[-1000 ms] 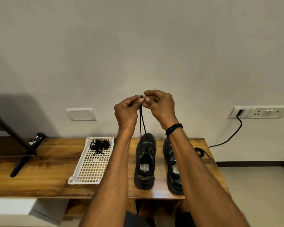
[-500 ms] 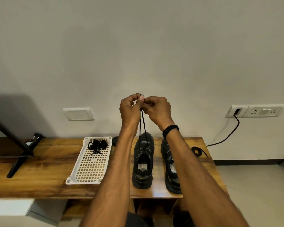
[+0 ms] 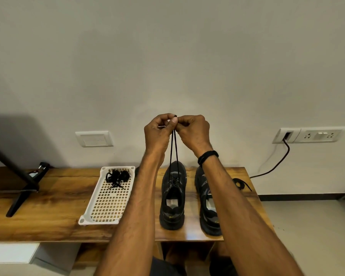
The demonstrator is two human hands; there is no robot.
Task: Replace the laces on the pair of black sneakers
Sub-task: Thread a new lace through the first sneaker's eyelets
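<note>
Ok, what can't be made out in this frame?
Head view:
Lace ends: pinched inside the left hand and right hand.
Right sneaker: lacing covered by the right forearm.
Bundle in the white tray: too small to count laces.
Dark object behind the left forearm: mostly hidden.

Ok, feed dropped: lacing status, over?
Left hand and right hand pinch the lace ends together above the sneaker. Strands run taut to its eyelets. Nothing in the way.

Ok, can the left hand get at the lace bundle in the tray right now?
Probably yes, once freed: the left hand pinches the lace ends, but the bundle lies uncovered in the open tray beside that forearm.
</note>
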